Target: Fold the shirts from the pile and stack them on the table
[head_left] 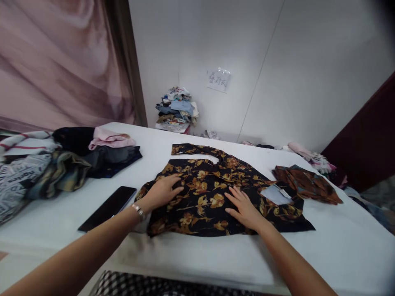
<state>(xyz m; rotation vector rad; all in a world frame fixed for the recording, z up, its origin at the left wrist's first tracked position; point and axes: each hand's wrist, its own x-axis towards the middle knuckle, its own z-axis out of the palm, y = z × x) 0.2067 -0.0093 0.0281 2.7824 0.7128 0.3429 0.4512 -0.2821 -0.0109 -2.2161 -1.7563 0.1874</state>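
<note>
A black garment with a gold floral print [212,185] lies spread flat on the white table [339,246]. My left hand [163,191] rests on its left part, palm down with fingers stretched out. My right hand [243,207] lies flat on the middle of the fabric, fingers spread. A pale label patch [276,194] shows on the garment's right side. A bracelet sits on my left wrist. Neither hand holds anything.
A black phone [108,207] lies left of the garment. Piled clothes [55,164] fill the table's left side. A rust-coloured folded garment [307,183] lies at right, more clothing [311,158] behind it. A clothes stack [177,109] stands against the wall under a paper note [218,80].
</note>
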